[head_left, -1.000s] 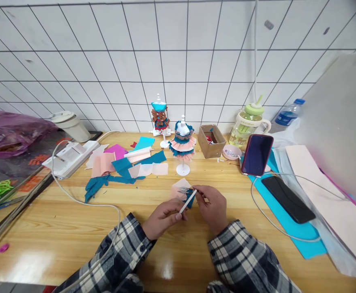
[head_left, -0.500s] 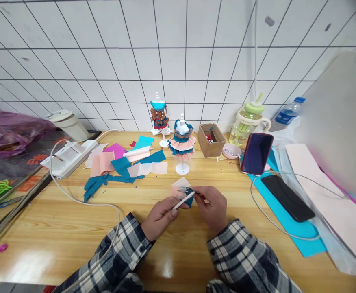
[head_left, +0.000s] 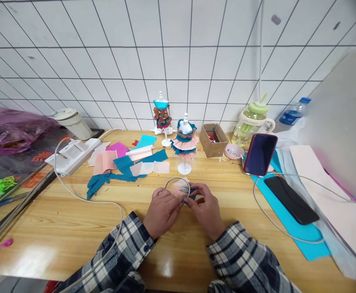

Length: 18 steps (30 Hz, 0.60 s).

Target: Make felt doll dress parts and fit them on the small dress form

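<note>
Between my hands, near the middle of the table, a thin pale ring-like band [head_left: 172, 178] curves upward. My left hand [head_left: 163, 211] is closed on its left side, fingertips pressed together. On the right, my right hand [head_left: 207, 209] pinches the band near a small dark teal piece [head_left: 190, 200] and a small metal tip. A pale pink paper piece [head_left: 179, 187] lies just behind the fingers. Beyond it stands a small white dress form [head_left: 184, 142] in a teal and pink ruffled dress. Fingers hide part of the band and the teal piece.
Paper scraps [head_left: 124, 165] spread to the left, near a white power strip [head_left: 77, 156]. Behind stand another dressed form [head_left: 162, 116] and a cardboard box [head_left: 213, 140]. At right are a propped phone [head_left: 260, 154] and a black phone [head_left: 290, 199]. A cable [head_left: 89, 202] crosses my left sleeve.
The pale strip, seen edge-on as a straight bar before, now shows as an open ring. My left hand has turned over, its back now upward. The whole view has shifted slightly.
</note>
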Motion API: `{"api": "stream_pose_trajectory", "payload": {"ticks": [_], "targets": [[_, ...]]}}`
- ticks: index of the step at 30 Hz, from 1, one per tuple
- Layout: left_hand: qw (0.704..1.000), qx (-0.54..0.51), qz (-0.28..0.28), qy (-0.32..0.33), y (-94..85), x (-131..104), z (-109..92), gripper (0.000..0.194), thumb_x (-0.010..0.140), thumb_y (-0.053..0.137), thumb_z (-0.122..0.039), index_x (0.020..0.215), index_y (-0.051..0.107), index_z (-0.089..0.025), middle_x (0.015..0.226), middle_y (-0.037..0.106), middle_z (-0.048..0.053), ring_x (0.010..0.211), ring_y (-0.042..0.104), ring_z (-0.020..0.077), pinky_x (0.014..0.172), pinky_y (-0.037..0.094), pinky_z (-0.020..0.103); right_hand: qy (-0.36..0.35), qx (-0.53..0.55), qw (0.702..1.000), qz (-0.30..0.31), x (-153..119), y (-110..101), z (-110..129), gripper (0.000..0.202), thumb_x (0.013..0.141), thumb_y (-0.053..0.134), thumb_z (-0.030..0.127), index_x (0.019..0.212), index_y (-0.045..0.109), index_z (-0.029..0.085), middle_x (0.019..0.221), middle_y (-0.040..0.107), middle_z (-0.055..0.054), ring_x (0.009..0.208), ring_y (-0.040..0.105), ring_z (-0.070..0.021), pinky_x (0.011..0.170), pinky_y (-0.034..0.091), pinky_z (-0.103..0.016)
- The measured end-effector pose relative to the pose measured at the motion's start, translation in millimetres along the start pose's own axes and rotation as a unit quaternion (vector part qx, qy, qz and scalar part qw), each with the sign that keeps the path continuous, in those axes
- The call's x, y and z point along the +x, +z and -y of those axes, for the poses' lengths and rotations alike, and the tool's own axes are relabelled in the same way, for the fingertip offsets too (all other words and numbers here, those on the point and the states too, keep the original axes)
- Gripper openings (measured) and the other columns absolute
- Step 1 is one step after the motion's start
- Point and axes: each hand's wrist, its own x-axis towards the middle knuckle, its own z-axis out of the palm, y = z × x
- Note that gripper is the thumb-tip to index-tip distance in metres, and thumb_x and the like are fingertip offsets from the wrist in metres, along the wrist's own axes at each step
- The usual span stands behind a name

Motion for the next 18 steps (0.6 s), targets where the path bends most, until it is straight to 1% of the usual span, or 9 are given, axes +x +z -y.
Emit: {"api": "stream_pose_trajectory", "payload": {"ticks": [3,6,8,10,12,13,15,17,18], "targets": [[1.0,0.014,-0.007,0.002,0.4,0.3,0.2,0.026,0.09,0.046,-0.021,0.112,0.061,-0.023,0.071,0.064,0.001,0.075,0.05,0.0177,0.081,0.031,0.037,0.023,0.006,1.0,0.005,-0.1,0.6,-1.6,0.031,0.077,0.066,0.037,0.103,0.058,0.022,0.083,0.067,-0.002,0.066,0.062,-0.0145,0.057,0.05,-0.025],[1.0,0.021,-0.004,0.002,0.8,0.6,0.2,0.024,0.09,0.047,-0.021,0.108,0.062,-0.022,0.07,0.064,0.001,0.075,0.05,0.0177,0.081,0.032,0.038,0.038,0.03,0.998,0.026,1.1,0.3,-3.5,0.027,0.077,0.066,0.036,0.098,0.058,0.022,0.085,0.069,-0.002,0.071,0.064,-0.0159,0.059,0.05,-0.025],[1.0,0.02,0.001,0.005,1.5,1.1,0.5,0.022,0.09,0.047,-0.021,0.104,0.063,-0.022,0.07,0.064,0.001,0.075,0.05,0.0176,0.082,0.033,0.037,0.042,0.052,0.997,0.04,2.4,0.4,-5.5,0.025,0.076,0.066,0.034,0.095,0.055,0.022,0.092,0.069,-0.003,0.074,0.065,-0.0162,0.058,0.05,-0.025],[1.0,0.015,0.001,0.008,2.3,1.5,1.2,0.021,0.09,0.047,-0.02,0.103,0.063,-0.021,0.071,0.064,0.001,0.075,0.051,0.0174,0.084,0.035,0.037,0.04,0.069,0.996,0.05,3.6,1.0,-7.8,0.021,0.076,0.065,0.032,0.087,0.05,0.022,0.097,0.069,-0.004,0.078,0.066,-0.0168,0.056,0.049,-0.024],[1.0,0.012,-0.003,0.009,3.1,1.6,2.2,0.021,0.089,0.047,-0.02,0.104,0.062,-0.021,0.072,0.064,0.002,0.076,0.052,0.0175,0.086,0.036,0.037,0.038,0.075,0.995,0.05,4.3,1.7,-9.6,0.022,0.077,0.064,0.032,0.08,0.045,0.022,0.099,0.07,-0.005,0.083,0.066,-0.018,0.056,0.048,-0.024],[1.0,0.01,-0.006,0.009,3.5,1.4,2.8,0.022,0.089,0.047,-0.02,0.106,0.062,-0.02,0.072,0.064,0.002,0.076,0.052,0.0176,0.087,0.036,0.037,0.039,0.079,0.995,0.045,4.6,1.9,-10.0,0.023,0.077,0.064,0.032,0.079,0.043,0.023,0.101,0.069,-0.005,0.083,0.066,-0.0182,0.057,0.049,-0.024],[1.0,0.009,-0.013,0.007,4.1,0.7,3.8,0.024,0.089,0.047,-0.02,0.11,0.061,-0.021,0.074,0.065,0.002,0.077,0.053,0.0178,0.088,0.037,0.038,0.048,0.088,0.994,0.033,4.8,2.0,-9.7,0.024,0.077,0.065,0.032,0.087,0.045,0.022,0.109,0.067,-0.007,0.079,0.067,-0.0172,0.057,0.05,-0.025],[1.0,0.007,-0.018,0.004,4.4,0.2,4.4,0.026,0.09,0.047,-0.021,0.113,0.06,-0.022,0.075,0.066,0.002,0.077,0.054,0.0181,0.089,0.036,0.038,0.054,0.088,0.994,0.026,4.8,1.7,-8.1,0.034,0.076,0.066,0.032,0.104,0.048,0.023,0.116,0.064,-0.008,0.074,0.067,-0.0155,0.057,0.051,-0.025],[1.0,0.007,-0.018,0.0,4.5,0.2,4.4,0.027,0.09,0.047,-0.021,0.113,0.06,-0.022,0.075,0.066,0.002,0.077,0.054,0.0183,0.088,0.036,0.039,0.053,0.079,0.995,0.026,4.6,1.5,-7.1,0.037,0.077,0.065,0.032,0.109,0.05,0.023,0.116,0.065,-0.008,0.073,0.066,-0.0153,0.057,0.051,-0.025]]}}
